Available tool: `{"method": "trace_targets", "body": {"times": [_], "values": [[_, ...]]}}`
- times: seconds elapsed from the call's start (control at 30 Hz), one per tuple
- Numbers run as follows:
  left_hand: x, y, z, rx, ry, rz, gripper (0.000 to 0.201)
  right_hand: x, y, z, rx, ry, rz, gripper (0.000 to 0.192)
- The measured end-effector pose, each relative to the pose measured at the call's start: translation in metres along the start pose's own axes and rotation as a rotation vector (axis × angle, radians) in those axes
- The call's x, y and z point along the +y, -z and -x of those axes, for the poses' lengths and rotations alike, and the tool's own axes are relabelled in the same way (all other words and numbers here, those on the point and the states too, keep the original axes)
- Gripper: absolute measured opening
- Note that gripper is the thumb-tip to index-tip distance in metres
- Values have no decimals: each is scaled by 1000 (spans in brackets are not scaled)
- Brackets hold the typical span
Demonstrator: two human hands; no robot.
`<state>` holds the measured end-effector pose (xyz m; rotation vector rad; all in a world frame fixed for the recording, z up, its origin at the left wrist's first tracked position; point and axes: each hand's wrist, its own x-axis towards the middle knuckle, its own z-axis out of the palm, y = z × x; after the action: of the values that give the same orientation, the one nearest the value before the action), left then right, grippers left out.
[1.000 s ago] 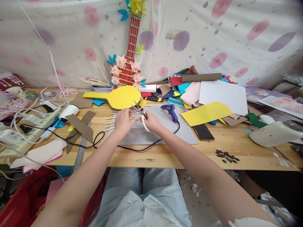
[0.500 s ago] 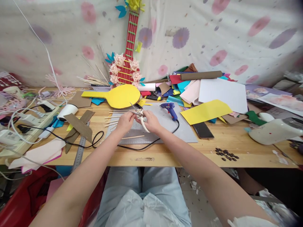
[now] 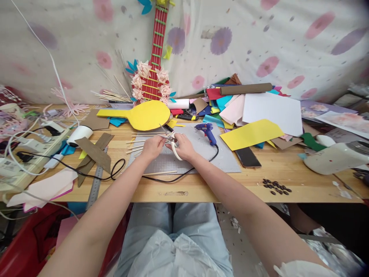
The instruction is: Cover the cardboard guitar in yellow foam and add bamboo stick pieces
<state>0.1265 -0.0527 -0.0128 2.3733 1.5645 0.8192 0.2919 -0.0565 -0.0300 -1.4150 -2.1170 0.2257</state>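
Note:
My right hand (image 3: 183,147) is closed around the white handles of a pair of scissors (image 3: 174,148), whose metal blades are spread and point up and left. Close beside the blades, my left hand (image 3: 153,147) has its fingers pinched together; what they hold is too small to make out. Both hands are over a grey cutting mat (image 3: 227,165). Several thin wooden sticks (image 3: 135,141) lie by my left hand, and another stick (image 3: 161,173) rests nearer the mat's front edge.
A blue glue gun (image 3: 208,132) lies on the mat, its black cord looping left. Behind are a yellow paddle-shaped piece (image 3: 150,115) and a red guitar-shaped craft (image 3: 155,73). A phone (image 3: 248,157), yellow sheet (image 3: 252,134) and dark beads (image 3: 276,187) are rightward; a power strip (image 3: 37,161) is left.
The camera view has shifted slightly. Both hands stay close together over the mat, with the scissors still in my right hand and their blades still apart.

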Motion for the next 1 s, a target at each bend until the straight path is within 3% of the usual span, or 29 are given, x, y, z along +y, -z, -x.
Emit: {"method": "trace_targets", "body": {"times": [0.23,0.47,0.7,1.0], "values": [[3,8,-5,32,9,41,28,-12,3,-5,19,-78,3,14],[5,14,-3,72,12,48,28,-23,8,-8,-23,-170,81,17],[16,31,-11,73,57,96,34,-26,17,-17,-3,-136,43,15],[14,30,-8,97,41,-35,30,-34,14,-13,-61,-221,-51,19]]}}
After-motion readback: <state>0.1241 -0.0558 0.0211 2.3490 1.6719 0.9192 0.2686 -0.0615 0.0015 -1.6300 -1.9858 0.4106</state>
